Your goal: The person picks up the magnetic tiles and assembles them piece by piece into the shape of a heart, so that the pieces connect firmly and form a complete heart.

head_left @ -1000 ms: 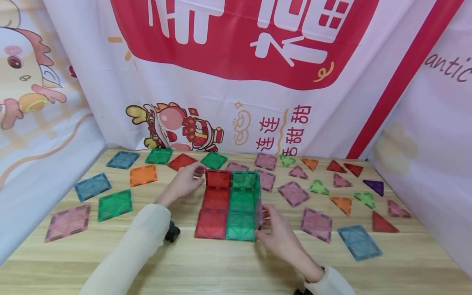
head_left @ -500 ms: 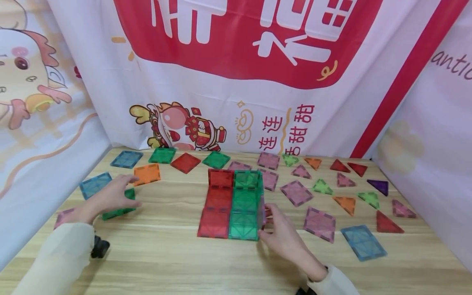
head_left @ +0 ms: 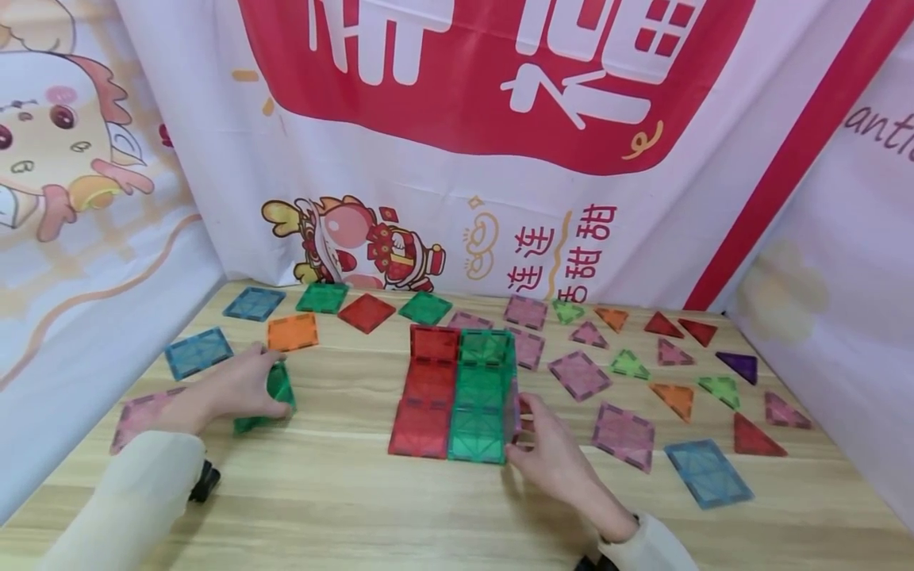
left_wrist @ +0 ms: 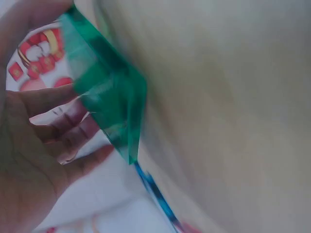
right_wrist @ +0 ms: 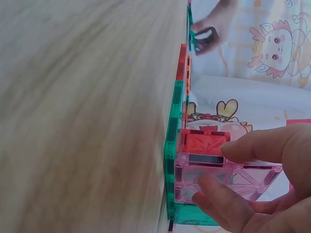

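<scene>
My left hand (head_left: 243, 386) grips a green square magnetic tile (left_wrist: 109, 85) by its edges, tilted up from the table at the left. At the table's middle stands a structure of joined magnetic tiles: red tiles (head_left: 421, 428) and green tiles (head_left: 477, 432) lie flat side by side, with a red and a green tile upright at the back. A pink square tile (right_wrist: 248, 182) stands upright along the right side. My right hand (head_left: 553, 456) pinches this pink tile between thumb and fingers.
Blue (head_left: 198, 353), orange (head_left: 292, 332), red and green square tiles lie to the left and behind. Pink square tiles (head_left: 623, 435), a blue tile (head_left: 708, 473) and several small triangles (head_left: 671, 399) spread across the right. Printed cloth (head_left: 457, 143) hangs behind the table.
My left hand has moved from the structure's back left corner to the left of the table and taken hold of the green tile, tilting it up. My right hand stays at the pink tile.
</scene>
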Motion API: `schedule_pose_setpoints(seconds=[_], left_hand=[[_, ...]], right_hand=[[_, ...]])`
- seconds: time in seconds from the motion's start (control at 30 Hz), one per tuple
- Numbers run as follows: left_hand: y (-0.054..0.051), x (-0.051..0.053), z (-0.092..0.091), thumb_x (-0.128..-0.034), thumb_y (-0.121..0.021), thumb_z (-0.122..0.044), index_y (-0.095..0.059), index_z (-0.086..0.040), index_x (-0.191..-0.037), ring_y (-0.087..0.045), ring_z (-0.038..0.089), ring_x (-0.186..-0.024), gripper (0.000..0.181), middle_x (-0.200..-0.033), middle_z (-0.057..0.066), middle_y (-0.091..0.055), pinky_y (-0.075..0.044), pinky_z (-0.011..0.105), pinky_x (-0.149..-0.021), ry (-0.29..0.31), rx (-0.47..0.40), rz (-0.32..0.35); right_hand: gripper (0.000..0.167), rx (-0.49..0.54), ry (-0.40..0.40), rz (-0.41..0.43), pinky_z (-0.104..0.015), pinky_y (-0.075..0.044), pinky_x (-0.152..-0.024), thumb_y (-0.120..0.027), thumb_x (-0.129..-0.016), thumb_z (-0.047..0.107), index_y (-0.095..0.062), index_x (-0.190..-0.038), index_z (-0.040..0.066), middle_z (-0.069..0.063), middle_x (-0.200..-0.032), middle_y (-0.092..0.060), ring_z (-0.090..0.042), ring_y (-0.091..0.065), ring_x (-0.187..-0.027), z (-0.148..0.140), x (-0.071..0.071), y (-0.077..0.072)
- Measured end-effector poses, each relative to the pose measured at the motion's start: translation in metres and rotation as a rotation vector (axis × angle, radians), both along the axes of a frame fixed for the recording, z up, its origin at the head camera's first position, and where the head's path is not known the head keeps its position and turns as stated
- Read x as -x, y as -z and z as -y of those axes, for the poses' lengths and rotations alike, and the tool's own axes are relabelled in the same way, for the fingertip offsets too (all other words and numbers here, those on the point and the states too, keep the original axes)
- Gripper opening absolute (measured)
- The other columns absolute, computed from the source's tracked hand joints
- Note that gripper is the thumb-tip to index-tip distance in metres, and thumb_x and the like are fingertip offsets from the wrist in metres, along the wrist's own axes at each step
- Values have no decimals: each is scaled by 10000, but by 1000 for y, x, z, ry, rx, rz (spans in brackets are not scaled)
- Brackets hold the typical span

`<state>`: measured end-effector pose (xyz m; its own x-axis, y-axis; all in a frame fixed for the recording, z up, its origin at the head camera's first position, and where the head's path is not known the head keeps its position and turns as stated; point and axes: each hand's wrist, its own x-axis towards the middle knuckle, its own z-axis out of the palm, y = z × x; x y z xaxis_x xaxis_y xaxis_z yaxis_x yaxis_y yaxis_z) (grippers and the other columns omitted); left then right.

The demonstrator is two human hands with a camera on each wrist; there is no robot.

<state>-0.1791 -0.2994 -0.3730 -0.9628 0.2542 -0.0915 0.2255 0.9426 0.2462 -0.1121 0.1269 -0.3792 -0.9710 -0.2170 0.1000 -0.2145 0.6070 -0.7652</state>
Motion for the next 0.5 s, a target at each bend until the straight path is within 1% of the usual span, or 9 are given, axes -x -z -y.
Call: schedule_pose_setpoints(seconds=[0.07, 0.13, 0.2, 0.27, 0.37, 0.43, 0.5], left_hand=[[-6, 1, -13, -686, -795, -434, -473, 98, -1313, -542, 358, -973, 884, -1210, 333, -453, -486, 544, -822, 17, -47, -33], [-14, 3, -29, -711, -786, -411, -474, 70, -1328, -519, 367, -1029, 842, -1239, 312, -447, -471, 566, -855, 36, -107, -63], [-21, 6, -45, -736, -776, -389, -464, 26, -1352, -500, 374, -1087, 805, -1266, 273, -446, -462, 578, -881, 47, -179, -69], [-25, 12, -63, -752, -766, -380, -450, -11, -1372, -479, 381, -1146, 788, -1306, 242, -454, -443, 592, -913, 56, -241, -78], [-27, 21, -85, -758, -765, -366, -421, -59, -1401, -473, 374, -1211, 791, -1363, 195, -460, -428, 587, -953, 64, -339, -76], [-25, 28, -98, -762, -766, -343, -405, -61, -1414, -474, 380, -1231, 797, -1384, 185, -461, -416, 579, -977, 88, -420, -68], [-22, 33, -108, -763, -770, -310, -393, -61, -1421, -487, 375, -1242, 798, -1391, 176, -459, -421, 542, -995, 114, -509, -40]], right_hand=[[586, -6, 1, -8, -326, -553, -802, -711, -756, -34, -471, -1291, -16, -186, -1200, -596, -323, -635, -1038, 0, 0, 0], [586, -10, 3, -11, -335, -552, -805, -717, -756, -30, -474, -1289, -11, -179, -1194, -600, -320, -636, -1036, 1, 0, -1], [583, -11, 6, -16, -346, -552, -806, -721, -752, -31, -481, -1283, -12, -176, -1187, -605, -320, -638, -1029, 1, 0, -1], [579, -9, 11, -16, -351, -552, -809, -721, -750, -31, -487, -1279, -8, -170, -1184, -609, -314, -642, -1023, 0, 0, -1], [570, -6, 10, -19, -359, -552, -807, -719, -745, -36, -497, -1269, -5, -168, -1181, -613, -310, -647, -1012, 0, 1, -1], [568, 2, 5, -18, -363, -552, -807, -721, -745, -32, -498, -1267, -6, -173, -1184, -611, -313, -648, -1009, -1, 1, -1], [563, 11, -11, -13, -366, -552, -808, -720, -750, -31, -492, -1265, -13, -185, -1189, -605, -327, -644, -1015, -1, 1, 0]])
